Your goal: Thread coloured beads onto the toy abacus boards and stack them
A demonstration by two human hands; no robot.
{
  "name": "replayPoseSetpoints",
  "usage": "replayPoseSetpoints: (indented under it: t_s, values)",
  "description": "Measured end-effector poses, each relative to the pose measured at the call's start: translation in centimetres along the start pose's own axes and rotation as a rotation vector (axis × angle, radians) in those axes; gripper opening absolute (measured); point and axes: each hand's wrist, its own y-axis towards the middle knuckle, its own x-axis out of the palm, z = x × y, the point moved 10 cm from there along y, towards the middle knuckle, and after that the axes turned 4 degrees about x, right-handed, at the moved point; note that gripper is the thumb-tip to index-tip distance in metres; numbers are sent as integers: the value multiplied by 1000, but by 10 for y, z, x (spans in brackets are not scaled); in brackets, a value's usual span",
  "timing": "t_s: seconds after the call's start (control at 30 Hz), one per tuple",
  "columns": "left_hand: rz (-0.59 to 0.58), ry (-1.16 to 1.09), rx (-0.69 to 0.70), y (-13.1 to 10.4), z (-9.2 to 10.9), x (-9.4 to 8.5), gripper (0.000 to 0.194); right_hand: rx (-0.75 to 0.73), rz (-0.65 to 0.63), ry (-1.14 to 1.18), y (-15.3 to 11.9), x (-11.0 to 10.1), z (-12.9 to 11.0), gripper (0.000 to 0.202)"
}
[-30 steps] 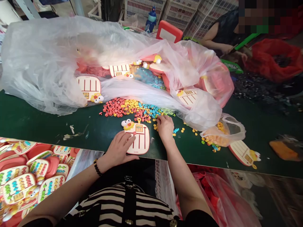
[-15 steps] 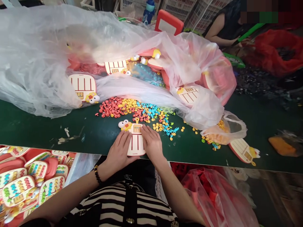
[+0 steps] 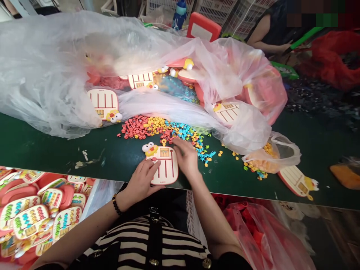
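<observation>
A cream toy board [image 3: 165, 174] with a red rim, slots and a big-eyed yellow duck head lies on the table before me. My left hand [image 3: 142, 178] grips its left side, fingers on top and thumb along the lower edge. Beside those fingers, a small red piece [image 3: 154, 159] sits on the board's upper left. My right hand [image 3: 188, 159] is at the board's upper right corner, its fingers curled together by the pile of small red pieces [image 3: 135, 127]. Whatever is between its fingertips is hidden.
Yellow pieces [image 3: 156, 123] and blue pieces [image 3: 184, 131] adjoin the red ones. Behind them, clear plastic bags [image 3: 157, 107] partly cover more boards. Another board [image 3: 294, 180] lies at right. Boards with colored pieces [image 3: 30, 221] are heaped lower left. A co-worker's arm [image 3: 260, 33] shows top right.
My right hand has left the board's right side and moved up to the loose pieces, its fingers curling. A red piece now shows by my left fingers. The whole view has shifted slightly.
</observation>
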Motion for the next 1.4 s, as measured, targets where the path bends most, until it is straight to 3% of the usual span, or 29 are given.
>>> replayPoseSetpoints:
  t_s: [0.1, 0.2, 0.33, 0.53, 0.87, 1.17, 1.27, 1.4]
  values:
    - [-48, 4, 32, 3, 0, -2, 72, 71, -34, -129, 29, 0, 37, 29]
    - [-58, 17, 69, 11, 5, -3, 80, 59, -110, -231, 40, 12, 49, 26]
    - [-78, 83, 65, 19, 8, 3, 81, 64, -55, -285, 37, 9, 51, 20]
    - [-53, 58, 47, 13, 6, 5, 71, 93, 6, -268, 29, -5, 58, 23]
    - [-74, 104, 24, 4, 6, 9, 73, -71, -66, -287, 31, 11, 28, 23]
    - [-49, 60, -65, 1, 0, 1, 72, 102, -47, -290, 39, 5, 52, 21]
    - [-58, 73, -70, -1, -1, 0, 71, 143, -8, -194, 37, -4, 49, 18]
    - [-30, 46, -48, -3, -1, -1, 76, 223, -27, 218, 23, -7, 38, 9]
